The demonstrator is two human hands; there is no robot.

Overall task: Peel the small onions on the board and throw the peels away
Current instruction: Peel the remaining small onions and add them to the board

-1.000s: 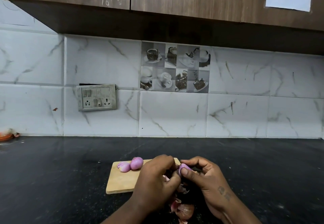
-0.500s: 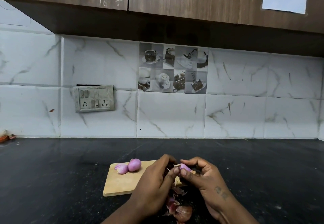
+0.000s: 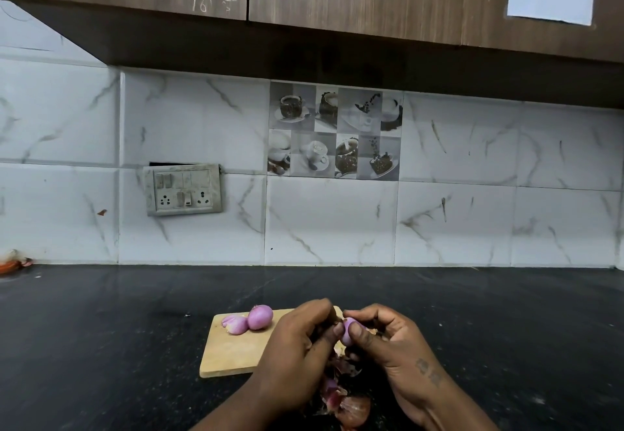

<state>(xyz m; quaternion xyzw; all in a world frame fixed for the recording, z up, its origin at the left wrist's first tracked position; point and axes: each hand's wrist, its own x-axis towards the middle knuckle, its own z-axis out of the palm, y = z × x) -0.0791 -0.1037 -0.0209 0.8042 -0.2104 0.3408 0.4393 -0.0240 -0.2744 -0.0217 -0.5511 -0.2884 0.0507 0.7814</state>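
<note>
Onion (image 3: pixel 347 332): purple, held btwn both hands, over board (image 3: pixel 233 353) near-right corner.
L hand (image 3: pixel 297 346): fingers curled, thumb tip pinching it.
R hand (image 3: pixel 395 346): thumb + fingers curled round it.
Peeled pair (image 3: pixel 260 317): touching, far-left of board.
Peels (image 3: pixel 341 400): heap on tabletop (image 3: pixel 101 329), below hands.

Two peeled onions (image 3: pixel 260 317) touching on board (image 3: pixel 229 353); third onion (image 3: pixel 347 332) above peel pile (image 3: pixel 349 407).
</note>
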